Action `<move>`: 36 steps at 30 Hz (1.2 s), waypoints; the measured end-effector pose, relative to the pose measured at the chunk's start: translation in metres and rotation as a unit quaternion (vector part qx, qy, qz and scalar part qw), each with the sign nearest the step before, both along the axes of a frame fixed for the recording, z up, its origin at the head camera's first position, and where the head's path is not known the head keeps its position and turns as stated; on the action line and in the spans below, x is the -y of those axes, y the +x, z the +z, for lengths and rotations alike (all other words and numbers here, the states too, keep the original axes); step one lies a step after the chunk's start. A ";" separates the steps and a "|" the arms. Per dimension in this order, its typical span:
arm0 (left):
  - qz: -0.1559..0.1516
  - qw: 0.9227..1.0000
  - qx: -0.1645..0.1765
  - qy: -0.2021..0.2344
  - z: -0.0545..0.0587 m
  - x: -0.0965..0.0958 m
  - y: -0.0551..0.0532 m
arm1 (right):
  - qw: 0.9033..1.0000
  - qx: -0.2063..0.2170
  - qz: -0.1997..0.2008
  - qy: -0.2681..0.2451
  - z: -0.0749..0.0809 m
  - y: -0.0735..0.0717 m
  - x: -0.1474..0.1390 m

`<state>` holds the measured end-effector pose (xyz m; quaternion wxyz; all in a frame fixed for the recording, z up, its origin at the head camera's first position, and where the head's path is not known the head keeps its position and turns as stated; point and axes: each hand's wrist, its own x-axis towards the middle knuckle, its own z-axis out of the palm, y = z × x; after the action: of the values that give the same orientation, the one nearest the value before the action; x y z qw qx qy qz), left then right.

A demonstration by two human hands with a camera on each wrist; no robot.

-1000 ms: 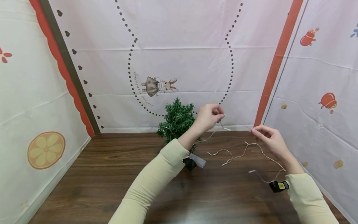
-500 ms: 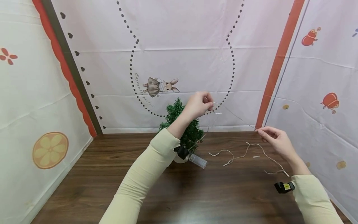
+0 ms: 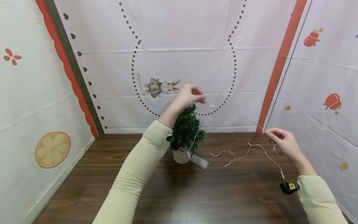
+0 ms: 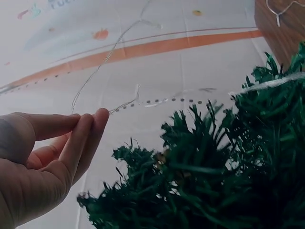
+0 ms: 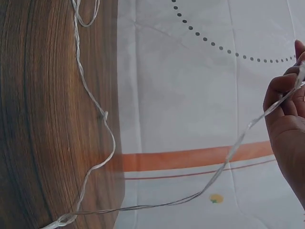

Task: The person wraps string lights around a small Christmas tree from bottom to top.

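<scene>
Wooden table (image 3: 167, 199), string lights (image 5: 234, 149) running between both pinching hands (image 3: 188, 97) (image 3: 283, 143)

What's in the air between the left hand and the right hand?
A thin string, sloping down from the left hand to the right hand. The head view shows it.

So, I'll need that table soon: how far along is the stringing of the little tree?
Looks done: a stretch of string passes in front of the tree; its back is hidden. In hand: the left hand and right hand pinch the string, a span running between them. Remaining: a loose length lies on the table, so more draping is probably left.
</scene>
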<state>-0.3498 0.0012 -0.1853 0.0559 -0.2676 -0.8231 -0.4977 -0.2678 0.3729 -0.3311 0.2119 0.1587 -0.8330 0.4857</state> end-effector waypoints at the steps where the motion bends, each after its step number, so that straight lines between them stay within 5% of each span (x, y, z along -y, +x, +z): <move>1: -0.001 1.000 0.004 0.003 -0.001 0.001 -0.002 | 1.000 0.001 -0.003 0.000 0.000 0.000 -0.001; 11: 0.042 0.999 -0.018 -0.015 0.001 0.014 -0.012 | 1.000 0.003 -0.013 -0.020 0.001 -0.006 -0.008; 26: 0.032 0.998 -0.006 -0.045 0.022 0.030 -0.015 | 1.000 -0.005 -0.020 0.003 0.007 -0.008 0.000; 30: 0.041 0.998 -0.014 -0.045 0.020 0.039 -0.023 | 1.000 0.004 -0.024 -0.020 0.012 -0.012 0.006; 36: 0.069 0.996 -0.033 -0.056 0.011 0.060 -0.034 | 0.995 0.014 0.032 -0.093 0.027 -0.018 0.020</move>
<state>-0.3840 -0.0590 -0.1742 0.1023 -0.2296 -0.8637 -0.4369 -0.2854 0.3526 -0.3039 0.1982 0.1579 -0.7817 0.5698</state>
